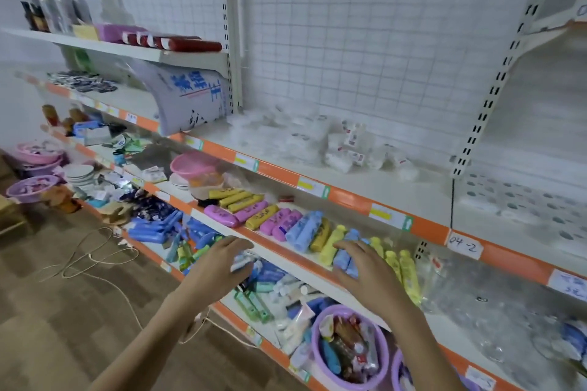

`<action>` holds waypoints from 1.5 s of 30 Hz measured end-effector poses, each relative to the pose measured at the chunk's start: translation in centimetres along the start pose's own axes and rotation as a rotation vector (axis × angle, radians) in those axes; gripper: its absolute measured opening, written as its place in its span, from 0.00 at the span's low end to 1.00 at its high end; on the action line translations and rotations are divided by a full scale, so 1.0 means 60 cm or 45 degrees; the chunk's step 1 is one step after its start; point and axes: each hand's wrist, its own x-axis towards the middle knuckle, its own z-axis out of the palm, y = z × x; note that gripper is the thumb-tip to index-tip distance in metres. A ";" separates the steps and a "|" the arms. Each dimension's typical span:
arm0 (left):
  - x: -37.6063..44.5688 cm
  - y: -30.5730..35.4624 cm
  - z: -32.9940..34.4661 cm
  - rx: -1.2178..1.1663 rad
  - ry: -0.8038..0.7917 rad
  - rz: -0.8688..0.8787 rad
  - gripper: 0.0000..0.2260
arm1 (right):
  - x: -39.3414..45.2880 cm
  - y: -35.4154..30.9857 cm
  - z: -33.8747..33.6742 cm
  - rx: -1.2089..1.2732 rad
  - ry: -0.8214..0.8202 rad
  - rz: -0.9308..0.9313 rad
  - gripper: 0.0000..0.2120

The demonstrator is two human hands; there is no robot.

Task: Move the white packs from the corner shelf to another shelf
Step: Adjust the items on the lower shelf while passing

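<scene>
Head view shows me both the left hand [222, 267] and right hand [365, 267] spread wide and empty, low by the tube shelf, so I'd raise them to the white packs [340, 149] piled on the shelf above and gather them from both sides.

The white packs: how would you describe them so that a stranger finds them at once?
Find the long shelf with the orange front strip, just below the white wire grid wall. The white packs lie in a loose heap on its middle. Unlike the coloured tubes one shelf below, they are white with small red labels.
</scene>
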 end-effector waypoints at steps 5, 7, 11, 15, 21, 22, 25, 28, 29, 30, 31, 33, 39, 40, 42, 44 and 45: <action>0.132 -0.028 -0.013 -0.095 0.008 0.125 0.16 | 0.104 0.026 -0.035 0.031 0.116 0.048 0.18; 0.199 -0.029 -0.013 -0.145 0.011 0.162 0.16 | 0.156 0.047 -0.056 0.072 0.175 0.059 0.18; 0.345 -0.028 -0.004 -0.166 0.036 0.264 0.16 | 0.278 0.104 -0.094 0.161 0.282 0.120 0.17; 0.495 -0.013 0.003 -0.137 0.014 0.358 0.17 | 0.409 0.168 -0.116 0.179 0.333 0.170 0.18; 0.697 0.023 0.021 -0.147 -0.186 0.362 0.22 | 0.570 0.239 -0.133 0.290 0.204 0.344 0.26; 0.724 0.029 0.027 -0.127 -0.246 0.370 0.23 | 0.589 0.248 -0.135 0.293 0.181 0.368 0.26; 0.786 0.045 0.050 -0.018 -0.409 0.427 0.28 | 0.629 0.264 -0.139 0.335 0.155 0.425 0.28; 0.833 0.047 0.080 0.081 -0.606 0.433 0.33 | 0.649 0.274 -0.138 0.408 0.093 0.458 0.30; 0.845 0.044 0.091 0.119 -0.648 0.437 0.34 | 0.653 0.278 -0.138 0.417 0.047 0.471 0.30; 0.856 0.042 0.099 0.158 -0.678 0.445 0.35 | 0.657 0.283 -0.138 0.418 0.004 0.484 0.31; 0.865 0.041 0.106 0.186 -0.692 0.464 0.35 | 0.659 0.287 -0.136 0.421 -0.028 0.496 0.31; 0.879 0.040 0.115 0.213 -0.694 0.525 0.35 | 0.660 0.296 -0.131 0.490 -0.047 0.521 0.30; 0.896 0.039 0.134 0.299 -0.679 0.687 0.33 | 0.661 0.319 -0.112 0.686 0.095 0.608 0.26; 0.897 0.038 0.140 0.311 -0.672 0.717 0.31 | 0.663 0.321 -0.111 0.711 0.126 0.618 0.26; 0.897 0.036 0.150 0.301 -0.653 0.765 0.28 | 0.665 0.319 -0.109 0.752 0.165 0.627 0.24; 0.899 0.033 0.150 0.236 -0.656 0.791 0.25 | 0.666 0.313 -0.107 0.784 0.204 0.629 0.22; 0.901 0.032 0.148 0.163 -0.669 0.787 0.23 | 0.666 0.307 -0.108 0.803 0.236 0.631 0.21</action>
